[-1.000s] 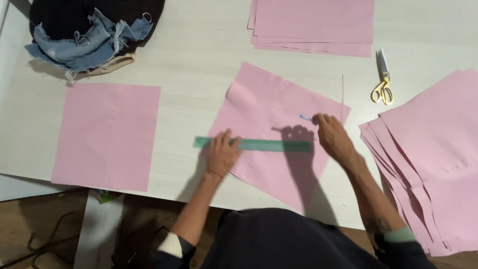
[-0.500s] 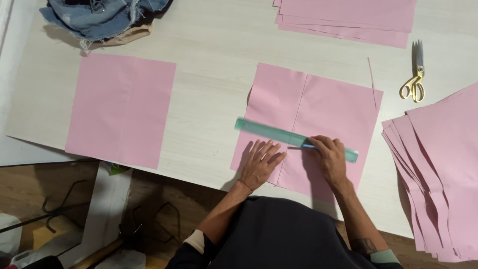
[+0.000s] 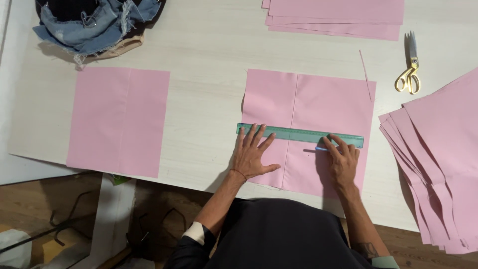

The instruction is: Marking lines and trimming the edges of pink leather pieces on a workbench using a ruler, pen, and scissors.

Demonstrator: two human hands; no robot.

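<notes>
Denim pile (image 3: 94, 25) sitting at table's (image 3: 209, 65) far left corner. Pink sheet (image 3: 118, 121) lying left, alone. Left hand (image 3: 254, 155) pressing flat, fingers spread, on green ruler (image 3: 298, 135) and creased pink sheet (image 3: 308, 129). Right hand (image 3: 342, 162) pinching small blue marker (image 3: 321, 149) below ruler. Yellow scissors (image 3: 409, 74), pink stack (image 3: 438, 164) lying right.

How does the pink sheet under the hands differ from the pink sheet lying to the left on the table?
The pink sheet under the hands carries a green ruler, pinned by the left hand and right hand; the left pink sheet lies bare and untouched. The first is wider than tall; the second is taller than wide. Both are pink with a vertical crease.
</notes>
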